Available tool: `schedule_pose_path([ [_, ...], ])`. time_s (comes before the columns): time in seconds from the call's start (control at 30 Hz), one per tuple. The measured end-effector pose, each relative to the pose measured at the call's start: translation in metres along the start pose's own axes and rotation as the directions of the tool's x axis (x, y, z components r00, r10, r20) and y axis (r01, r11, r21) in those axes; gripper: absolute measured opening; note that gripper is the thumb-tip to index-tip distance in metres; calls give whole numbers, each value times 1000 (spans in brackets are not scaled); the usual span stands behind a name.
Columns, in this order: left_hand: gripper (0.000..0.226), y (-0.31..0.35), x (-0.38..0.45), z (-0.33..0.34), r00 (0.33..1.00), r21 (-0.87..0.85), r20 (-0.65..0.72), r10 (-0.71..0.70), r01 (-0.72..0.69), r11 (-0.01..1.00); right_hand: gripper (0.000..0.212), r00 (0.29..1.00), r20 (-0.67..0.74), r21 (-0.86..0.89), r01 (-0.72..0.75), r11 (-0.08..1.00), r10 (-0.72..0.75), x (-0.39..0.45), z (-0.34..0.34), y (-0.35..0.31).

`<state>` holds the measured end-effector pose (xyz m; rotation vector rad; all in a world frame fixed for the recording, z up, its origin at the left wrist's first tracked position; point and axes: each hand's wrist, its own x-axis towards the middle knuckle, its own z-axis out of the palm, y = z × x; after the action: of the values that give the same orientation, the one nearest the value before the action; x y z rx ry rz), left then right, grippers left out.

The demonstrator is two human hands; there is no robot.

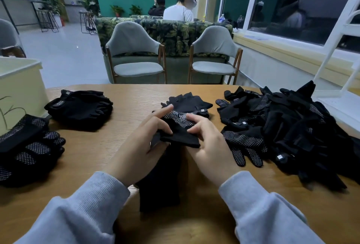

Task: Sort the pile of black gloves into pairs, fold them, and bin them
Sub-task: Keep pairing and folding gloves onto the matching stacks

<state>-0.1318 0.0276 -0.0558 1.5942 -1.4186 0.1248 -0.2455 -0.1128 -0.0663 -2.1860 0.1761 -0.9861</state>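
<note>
Desk (124, 126) of pale wood faced two grey chairs (136, 52); above it our left hand (140, 146) and right hand (210, 146) each pinched one dotted glove (179, 126), fingers curled.

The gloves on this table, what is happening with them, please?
A person is sorting black gloves. Both hands, left hand and right hand, hold one glove over the table. An unsorted pile lies to the right. Two stacks lie to the left. No bin can be made out for certain.
</note>
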Motion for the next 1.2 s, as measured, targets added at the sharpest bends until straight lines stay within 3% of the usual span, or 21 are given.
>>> schedule_pose_path([
  [0.2,35,-11,1,-20,997,157,-60,49,-39,987,21,978,163,-25,135,991,-129,30,17,-2],
  [0.33,31,-19,-11,-27,998,162,-64,-3,13,987,28,958,241,-2,161,987,-156,33,28,0],
  [0.47,12,-21,-29,-31,999,143,-18,-45,47,989,23,936,322,-29,159,987,-142,22,31,3],
  [0.77,9,-8,-63,-29,998,64,35,-49,47,997,19,905,387,-26,204,979,-178,-10,16,2],
  [1.07,6,-9,-87,-24,976,54,172,-137,130,990,24,869,488,-101,149,984,-81,-39,10,5],
  [1.2,15,-10,-93,-22,967,165,225,-118,82,983,26,853,519,-136,145,980,-54,-45,6,6],
])
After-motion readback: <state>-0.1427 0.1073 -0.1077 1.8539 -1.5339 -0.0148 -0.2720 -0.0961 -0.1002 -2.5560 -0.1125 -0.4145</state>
